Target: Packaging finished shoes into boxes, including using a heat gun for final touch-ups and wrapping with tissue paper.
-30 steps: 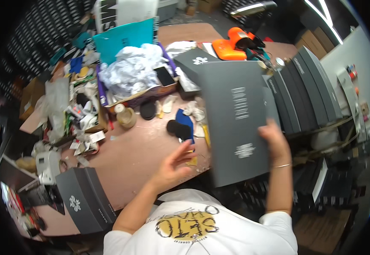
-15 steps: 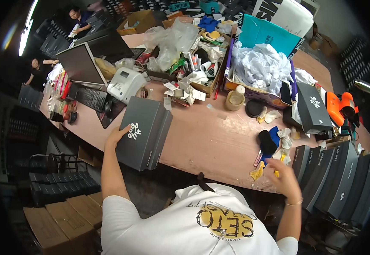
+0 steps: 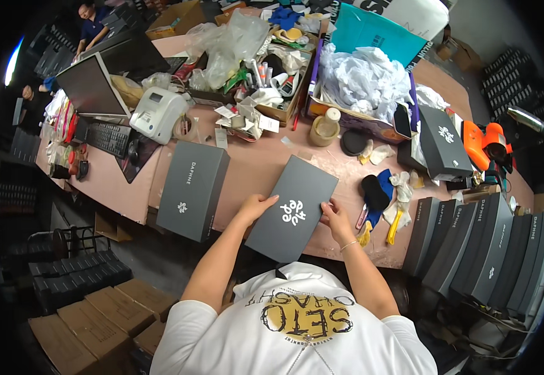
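Observation:
A dark grey shoebox with a white emblem on its top lies at a slant at the table's front edge, before my body. My left hand grips its left side, thumb on the top. On the opposite side my right hand holds the edge, thumb and fingers closed on it. The fingers under the box are hidden. A second dark grey shoebox stands to the left, apart from the held one.
A row of grey shoeboxes stands on the right. A black sponge, blue cloth and yellow-handled tool lie right of my hands. Further back are a bottle, a paper-filled carton, a label printer and a monitor.
My left hand has moved right with one shoebox, away from the other, which stays at the left. My right hand has come in from the right onto the box. The view has shifted.

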Demonstrator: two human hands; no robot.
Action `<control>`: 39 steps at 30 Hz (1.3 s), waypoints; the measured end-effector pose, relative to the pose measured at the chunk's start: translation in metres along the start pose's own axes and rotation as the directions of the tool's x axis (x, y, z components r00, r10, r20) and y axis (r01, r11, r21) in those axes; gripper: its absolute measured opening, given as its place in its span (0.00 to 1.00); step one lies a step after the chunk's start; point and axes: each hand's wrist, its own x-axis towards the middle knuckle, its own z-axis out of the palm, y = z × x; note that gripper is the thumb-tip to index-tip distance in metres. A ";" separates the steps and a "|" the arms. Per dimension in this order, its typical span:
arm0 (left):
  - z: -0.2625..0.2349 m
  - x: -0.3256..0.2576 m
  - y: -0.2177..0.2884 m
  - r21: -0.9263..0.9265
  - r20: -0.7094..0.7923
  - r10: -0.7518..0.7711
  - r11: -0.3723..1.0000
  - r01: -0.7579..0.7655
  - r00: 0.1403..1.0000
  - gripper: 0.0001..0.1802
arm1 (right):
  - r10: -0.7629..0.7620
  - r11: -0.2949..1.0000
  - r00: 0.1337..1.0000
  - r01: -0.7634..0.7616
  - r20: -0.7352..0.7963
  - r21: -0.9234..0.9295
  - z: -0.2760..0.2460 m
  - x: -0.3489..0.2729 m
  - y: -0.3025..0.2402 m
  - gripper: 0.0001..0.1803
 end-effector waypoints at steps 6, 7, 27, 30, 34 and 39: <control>0.026 -0.019 -0.005 -0.528 -0.052 -0.109 0.846 0.066 0.993 0.35 | 0.341 0.923 0.933 -0.355 0.117 0.145 0.000 -0.027 0.027 0.28; 0.027 -0.013 0.000 -0.596 0.008 -0.124 0.796 0.104 0.992 0.38 | 0.339 0.917 0.939 -0.343 0.055 0.205 -0.007 -0.017 0.036 0.28; 0.067 -0.052 -0.005 -0.015 -0.126 0.090 0.996 -0.093 0.988 0.29 | 0.241 0.969 0.970 -0.240 0.023 -0.053 -0.044 -0.025 0.005 0.31; 0.077 -0.036 -0.004 -0.493 -0.004 0.021 0.870 -0.021 1.000 0.30 | 0.265 0.957 0.962 -0.270 0.058 0.104 -0.059 -0.012 -0.006 0.31; 0.077 -0.043 0.037 -0.656 0.174 0.084 0.753 0.052 0.981 0.28 | 0.122 0.908 0.989 -0.144 0.080 0.393 -0.085 -0.022 -0.021 0.25; 0.051 -0.049 0.005 -0.108 0.007 0.262 0.960 -0.259 0.965 0.33 | -0.251 0.962 0.959 0.262 -0.130 0.079 -0.027 -0.075 -0.070 0.11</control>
